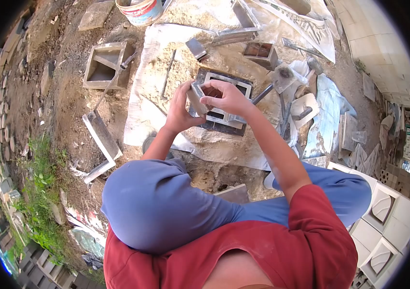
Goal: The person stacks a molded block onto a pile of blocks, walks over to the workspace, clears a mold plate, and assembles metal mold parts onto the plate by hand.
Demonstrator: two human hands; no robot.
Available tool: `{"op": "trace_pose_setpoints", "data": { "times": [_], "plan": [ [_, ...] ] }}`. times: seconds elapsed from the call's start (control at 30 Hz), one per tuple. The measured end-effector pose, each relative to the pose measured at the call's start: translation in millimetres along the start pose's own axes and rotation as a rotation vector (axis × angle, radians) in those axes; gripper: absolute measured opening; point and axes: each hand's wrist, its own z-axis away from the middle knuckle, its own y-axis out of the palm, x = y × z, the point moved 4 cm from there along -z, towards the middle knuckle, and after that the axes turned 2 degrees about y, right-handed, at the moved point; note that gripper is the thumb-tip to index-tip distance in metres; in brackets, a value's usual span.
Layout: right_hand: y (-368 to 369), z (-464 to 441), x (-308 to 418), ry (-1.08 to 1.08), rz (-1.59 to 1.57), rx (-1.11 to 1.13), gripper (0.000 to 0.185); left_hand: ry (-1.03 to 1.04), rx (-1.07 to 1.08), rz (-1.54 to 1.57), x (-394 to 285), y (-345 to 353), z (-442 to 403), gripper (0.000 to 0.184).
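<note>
Both my hands hold a small grey block (195,99), tilted on edge; it looks like a mould piece or cement block, and I cannot tell which. My left hand (182,107) grips its left side, thumb along the lower edge. My right hand (225,98) is closed at its upper right, fingers partly hidden. Right below lies a dark square plate (224,129) carrying a pale grey frame with openings (249,90), partly covered by my hands. A thin metal rod (169,74) and a small grey metal block (196,49) lie beyond on the sandy sheet.
A hollow concrete box (89,72) stands left, with an L-shaped piece (104,137) nearer me. To the right are a hammer-like tool (282,79), a white cut-open container (306,102) and a brick-filled box mould (261,54). A bucket (142,13) stands behind. Patterned blocks (381,212) lie lower right.
</note>
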Motion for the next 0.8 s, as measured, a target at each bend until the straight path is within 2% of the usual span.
{"op": "trace_pose_setpoints", "data": {
  "times": [0.03,0.17,0.23,0.3,0.33,0.43,0.5,0.57,0.63,0.7,0.73,0.8],
  "plan": [
    [-2,1,-4,0.054,-0.083,0.052,0.037,0.000,-0.003,0.000,0,1,-1,0.106],
    [10,-8,-9,0.020,-0.122,0.095,0.041,-0.030,-0.022,-0.022,13,-11,4,0.107],
    [26,-24,-19,0.039,-0.136,0.083,0.037,-0.007,-0.051,-0.079,23,-24,11,0.106],
    [46,-49,-28,0.124,-0.289,0.127,0.032,-0.033,-0.047,-0.118,30,-41,20,0.104],
    [56,-60,-27,0.092,-0.305,0.128,0.026,-0.052,-0.052,-0.138,33,-50,25,0.104],
    [83,-95,-29,0.197,-0.316,0.123,0.027,-0.098,-0.052,-0.160,41,-74,37,0.103],
    [98,-113,-27,0.167,-0.340,0.143,0.029,-0.036,-0.058,-0.203,42,-85,39,0.103],
    [101,-123,-28,0.187,-0.187,0.036,0.030,-0.056,-0.009,-0.204,47,-90,37,0.102],
    [102,-119,-37,0.202,-0.273,0.020,0.031,-0.058,-0.048,-0.212,53,-91,38,0.102],
    [97,-103,-47,0.187,-0.155,0.101,0.031,-0.051,-0.188,-0.165,73,-92,40,0.100],
    [89,-91,-48,0.139,-0.001,0.143,0.029,-0.063,-0.221,-0.195,80,-95,40,0.100],
    [71,-74,-60,0.185,0.041,0.063,0.028,-0.037,-0.268,-0.306,89,-100,38,0.100]
  ]
}}
